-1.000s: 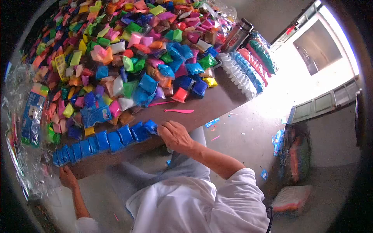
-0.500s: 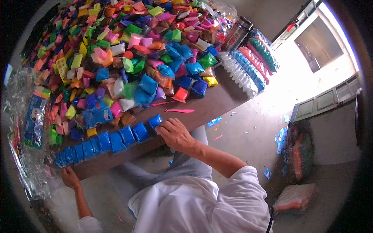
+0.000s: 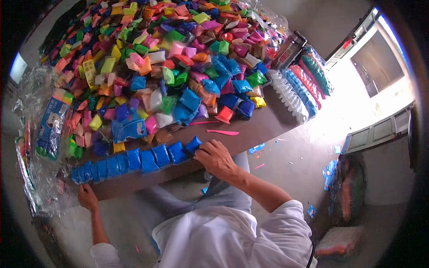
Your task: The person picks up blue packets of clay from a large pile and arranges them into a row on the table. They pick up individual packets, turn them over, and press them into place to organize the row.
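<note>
A long strip of joined blue packets (image 3: 133,160) lies along the near edge of the brown table (image 3: 263,123). My right hand (image 3: 216,158) is at the strip's right end, its fingers closed on the edge of the last packet. At the left end, my left hand (image 3: 88,197) has its fingers bent together against the strip's lower corner, by the table edge; its fingertips are partly hidden. Just beyond the strip lie a pink plastic knife (image 3: 222,132) and a larger blue printed packet (image 3: 129,130).
A big heap of small colourful packets (image 3: 178,60) covers the table's far side. Clear plastic wrapping (image 3: 33,116) lies at left. A metal flask (image 3: 290,49) and bagged bundles (image 3: 292,96) stand at right. Scraps litter the floor (image 3: 286,167).
The whole view has shifted, so the table and heap appear further right. Both hands stay at the two ends of the blue strip, which lies much as before.
</note>
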The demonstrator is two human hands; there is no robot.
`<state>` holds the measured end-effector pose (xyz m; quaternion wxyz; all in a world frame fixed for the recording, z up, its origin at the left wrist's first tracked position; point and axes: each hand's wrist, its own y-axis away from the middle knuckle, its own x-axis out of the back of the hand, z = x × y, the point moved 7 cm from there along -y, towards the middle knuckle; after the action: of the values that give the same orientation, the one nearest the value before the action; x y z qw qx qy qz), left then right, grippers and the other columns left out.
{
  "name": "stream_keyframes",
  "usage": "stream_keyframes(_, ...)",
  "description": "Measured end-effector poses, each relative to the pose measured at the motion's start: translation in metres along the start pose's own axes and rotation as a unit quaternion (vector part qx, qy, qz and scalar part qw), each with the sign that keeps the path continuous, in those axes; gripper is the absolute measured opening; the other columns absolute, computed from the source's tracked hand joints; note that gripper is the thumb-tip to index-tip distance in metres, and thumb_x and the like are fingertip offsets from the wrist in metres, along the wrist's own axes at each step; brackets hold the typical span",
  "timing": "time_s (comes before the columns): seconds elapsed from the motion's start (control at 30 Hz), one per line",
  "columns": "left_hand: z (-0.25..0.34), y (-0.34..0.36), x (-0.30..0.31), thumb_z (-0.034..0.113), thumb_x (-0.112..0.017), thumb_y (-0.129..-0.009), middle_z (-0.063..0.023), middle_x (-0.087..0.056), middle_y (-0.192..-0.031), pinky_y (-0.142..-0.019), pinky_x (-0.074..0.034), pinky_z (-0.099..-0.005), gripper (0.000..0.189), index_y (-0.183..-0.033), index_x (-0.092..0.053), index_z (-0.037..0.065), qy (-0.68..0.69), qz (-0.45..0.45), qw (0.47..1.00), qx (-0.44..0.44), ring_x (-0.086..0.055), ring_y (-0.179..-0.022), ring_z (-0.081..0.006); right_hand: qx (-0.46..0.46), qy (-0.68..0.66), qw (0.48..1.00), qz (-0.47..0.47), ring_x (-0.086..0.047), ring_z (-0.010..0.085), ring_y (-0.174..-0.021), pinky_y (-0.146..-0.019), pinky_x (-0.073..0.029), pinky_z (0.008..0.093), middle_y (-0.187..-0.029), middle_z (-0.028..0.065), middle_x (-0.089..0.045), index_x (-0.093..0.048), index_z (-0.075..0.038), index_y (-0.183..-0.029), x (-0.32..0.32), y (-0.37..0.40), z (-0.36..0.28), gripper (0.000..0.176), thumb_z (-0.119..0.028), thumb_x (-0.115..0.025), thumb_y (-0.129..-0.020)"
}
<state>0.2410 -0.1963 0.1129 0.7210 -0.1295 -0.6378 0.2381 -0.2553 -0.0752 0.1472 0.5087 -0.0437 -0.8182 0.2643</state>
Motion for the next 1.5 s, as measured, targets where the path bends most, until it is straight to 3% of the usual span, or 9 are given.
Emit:
stream_keyframes(0.13, 0.004, 0.001, 0.004, 0.031, -0.042, -0.085, -0.0174, -0.052, -0.060, -0.052, -0.038, -0.0446, 0.033, -0.073, -0.054, 0.003, 0.031, 0.019, 0.999, -0.012, -0.051, -0.053, -0.0351, -0.004, -0.003, 1.000, -0.001, -0.049, 0.0238, -0.079, -0.068, -0.040, 0.0345, -0.088, 0.0062, -0.051, -0.058, -0.010, -0.083, -0.001, 0.001, 0.002, 0.015, -0.012, -0.064, -0.070)
stream_keyframes(0.43, -0.001, -0.001, -0.005, 0.033, -0.040, -0.086, -0.0187, -0.058, -0.072, -0.059, -0.041, -0.0465, 0.034, -0.080, -0.057, 0.004, 0.004, -0.048, 0.998, 0.032, -0.055, -0.064, -0.0369, 0.007, 0.006, 1.000, 0.012, -0.048, 0.0226, -0.078, -0.067, -0.040, 0.0337, -0.089, 0.0053, -0.051, -0.057, -0.012, -0.087, -0.001, 0.002, 0.000, 0.019, -0.016, -0.065, -0.070)
stream_keyframes(0.63, -0.020, -0.001, -0.016, 0.032, -0.040, -0.086, -0.0186, -0.059, -0.074, -0.061, -0.042, -0.0460, 0.033, -0.081, -0.059, 0.005, -0.019, -0.022, 1.000, 0.012, -0.056, -0.068, -0.0378, 0.006, -0.004, 1.000, -0.012, -0.047, 0.0231, -0.079, -0.069, -0.039, 0.0346, -0.087, 0.0061, -0.051, -0.057, -0.010, -0.089, 0.000, 0.000, -0.001, 0.018, -0.014, -0.057, -0.072)
stream_keyframes(0.77, -0.012, 0.000, -0.008, 0.028, -0.043, -0.086, -0.0164, -0.057, -0.069, -0.058, -0.041, -0.0446, 0.028, -0.076, -0.055, 0.005, 0.011, 0.020, 0.999, -0.024, -0.054, -0.063, -0.0362, -0.005, 0.003, 0.999, -0.035, -0.048, 0.0235, -0.081, -0.070, -0.039, 0.0335, -0.090, 0.0059, -0.051, -0.058, -0.010, -0.089, -0.003, -0.001, 0.001, 0.020, -0.012, -0.060, -0.069)
stream_keyframes(1.03, -0.001, 0.001, -0.002, 0.029, -0.046, -0.085, -0.0144, -0.053, -0.064, -0.055, -0.039, -0.0424, 0.028, -0.073, -0.051, 0.005, -0.007, -0.020, 0.999, 0.025, -0.052, -0.057, -0.0317, 0.008, 0.001, 1.000, 0.022, -0.051, 0.0242, -0.078, -0.069, -0.041, 0.0346, -0.088, 0.0064, -0.054, -0.060, -0.010, -0.087, 0.003, 0.000, -0.002, 0.019, -0.015, -0.066, -0.069)
stream_keyframes(1.17, -0.032, 0.004, -0.024, 0.026, -0.050, -0.082, -0.0183, -0.053, -0.064, -0.058, -0.039, -0.0449, 0.026, -0.072, -0.053, 0.002, -0.032, 0.072, 0.997, -0.011, -0.051, -0.059, -0.0344, -0.005, -0.038, 0.996, 0.085, -0.052, 0.0244, -0.080, -0.069, -0.043, 0.0355, -0.091, 0.0076, -0.056, -0.061, -0.010, -0.094, 0.011, 0.005, 0.002, 0.026, -0.012, -0.065, -0.069)
stream_keyframes(1.23, -0.008, 0.004, -0.004, 0.025, -0.052, -0.080, -0.0179, -0.056, -0.068, -0.058, -0.040, -0.0442, 0.024, -0.073, -0.054, 0.003, -0.011, 0.071, 0.997, -0.030, -0.054, -0.063, -0.0343, -0.019, -0.071, 0.993, 0.091, -0.053, 0.0255, -0.081, -0.068, -0.044, 0.0364, -0.092, 0.0083, -0.056, -0.061, -0.009, -0.095, 0.010, 0.004, 0.008, 0.028, -0.011, -0.066, -0.068)
stream_keyframes(1.4, 0.001, 0.001, 0.002, 0.027, -0.053, -0.080, -0.0154, -0.059, -0.073, -0.058, -0.041, -0.0419, 0.023, -0.075, -0.056, 0.005, -0.025, -0.024, 0.999, 0.037, -0.056, -0.066, -0.0332, -0.116, -0.037, 0.991, 0.058, -0.053, 0.0305, -0.084, -0.072, -0.046, 0.0401, -0.098, 0.0115, -0.056, -0.059, -0.006, -0.098, 0.014, 0.004, 0.011, 0.035, -0.014, -0.071, -0.067)
stream_keyframes(1.5, 0.002, 0.003, 0.003, 0.027, -0.052, -0.081, -0.0151, -0.058, -0.072, -0.059, -0.042, -0.0415, 0.023, -0.077, -0.057, 0.005, 0.032, -0.015, 0.998, 0.049, -0.056, -0.066, -0.0330, -0.083, -0.028, 0.994, 0.070, -0.052, 0.0327, -0.095, -0.079, -0.045, 0.0422, -0.107, 0.0137, -0.053, -0.057, -0.006, -0.102, 0.015, 0.000, 0.006, 0.041, -0.018, -0.072, -0.066)
